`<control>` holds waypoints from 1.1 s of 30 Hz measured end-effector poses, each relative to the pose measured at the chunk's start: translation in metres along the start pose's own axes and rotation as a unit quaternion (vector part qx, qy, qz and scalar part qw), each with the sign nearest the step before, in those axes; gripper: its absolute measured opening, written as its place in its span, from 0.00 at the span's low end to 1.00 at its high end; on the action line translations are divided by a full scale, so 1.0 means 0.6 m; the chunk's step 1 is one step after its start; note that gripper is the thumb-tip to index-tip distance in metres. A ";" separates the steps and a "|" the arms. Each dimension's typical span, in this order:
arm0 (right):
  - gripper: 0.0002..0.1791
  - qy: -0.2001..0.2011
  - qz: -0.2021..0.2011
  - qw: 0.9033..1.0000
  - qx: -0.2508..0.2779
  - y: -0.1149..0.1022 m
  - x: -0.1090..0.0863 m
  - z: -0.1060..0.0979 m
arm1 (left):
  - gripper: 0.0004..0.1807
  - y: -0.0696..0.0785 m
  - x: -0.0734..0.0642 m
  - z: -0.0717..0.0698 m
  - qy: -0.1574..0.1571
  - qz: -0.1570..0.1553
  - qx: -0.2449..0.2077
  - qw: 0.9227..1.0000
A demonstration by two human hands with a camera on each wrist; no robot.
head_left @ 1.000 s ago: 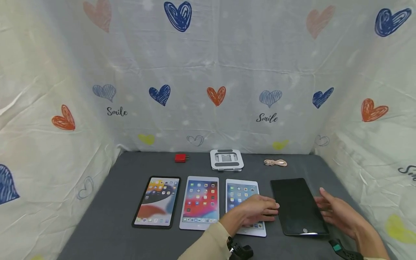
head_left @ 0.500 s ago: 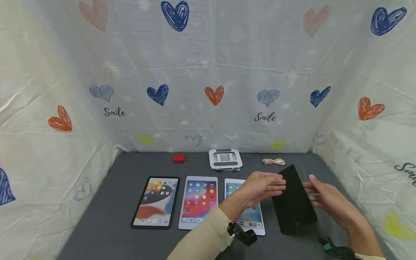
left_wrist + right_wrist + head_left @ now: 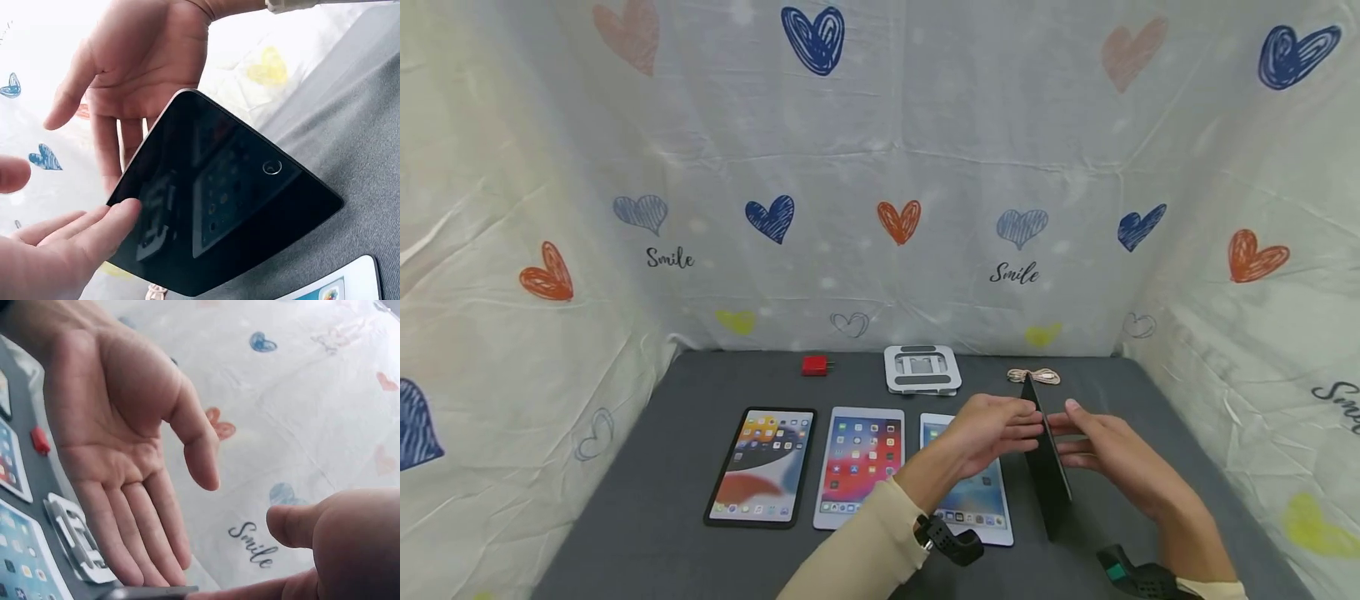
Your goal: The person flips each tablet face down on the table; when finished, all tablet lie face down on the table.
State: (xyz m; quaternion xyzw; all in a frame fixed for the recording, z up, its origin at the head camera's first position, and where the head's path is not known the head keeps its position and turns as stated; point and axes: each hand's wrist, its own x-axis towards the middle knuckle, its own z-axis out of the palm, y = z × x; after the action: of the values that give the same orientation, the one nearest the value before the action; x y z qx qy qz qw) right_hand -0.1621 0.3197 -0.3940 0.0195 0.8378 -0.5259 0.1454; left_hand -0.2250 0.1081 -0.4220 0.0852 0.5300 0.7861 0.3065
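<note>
A black tablet (image 3: 1047,475) stands on its long edge, nearly upright and seen almost edge-on in the head view. My left hand (image 3: 985,433) lays straight fingertips against its glossy screen side. On the opposite face, straight fingers of my right hand (image 3: 1105,450) touch it, thumb raised. In the left wrist view, the tablet's dark screen (image 3: 244,212) with a round home button mirrors things on the table. The right wrist view shows my left palm (image 3: 119,425) with extended fingers, and only a thin edge of the tablet. Under my left forearm lies a white tablet (image 3: 981,500), partly covered.
Left of it lie another white tablet (image 3: 865,458) and a black-framed tablet (image 3: 763,475), screens lit. Along the back are a red charger plug (image 3: 815,366), a folded white stand (image 3: 922,379) and a bundled cable (image 3: 1037,377). Heart-printed white cloth (image 3: 895,275) encloses the grey table.
The black tablet, lying face up between my hands a second ago, has been tipped up on its long edge. My right hand has moved left with it, and my left hand slightly upward.
</note>
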 end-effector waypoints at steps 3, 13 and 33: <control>0.44 -0.030 -0.021 0.999 0.026 0.000 0.004 0.010 | 0.23 0.003 -0.011 -0.009 0.014 -0.001 -0.001 1.000; 0.47 -0.096 0.004 0.993 0.064 0.049 0.028 0.002 | 0.27 0.013 -0.039 -0.044 0.049 -0.020 -0.016 0.998; 0.47 -0.066 0.060 0.992 0.090 0.170 0.014 -0.049 | 0.30 -0.057 -0.003 -0.060 0.061 -0.088 -0.075 0.991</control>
State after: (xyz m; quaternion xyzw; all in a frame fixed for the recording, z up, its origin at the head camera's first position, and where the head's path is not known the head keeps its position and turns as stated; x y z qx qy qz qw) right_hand -0.1578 0.3904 -0.4735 0.0478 0.7730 -0.5896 0.2292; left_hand -0.2268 0.0874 -0.4673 -0.0334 0.4923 0.7975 0.3472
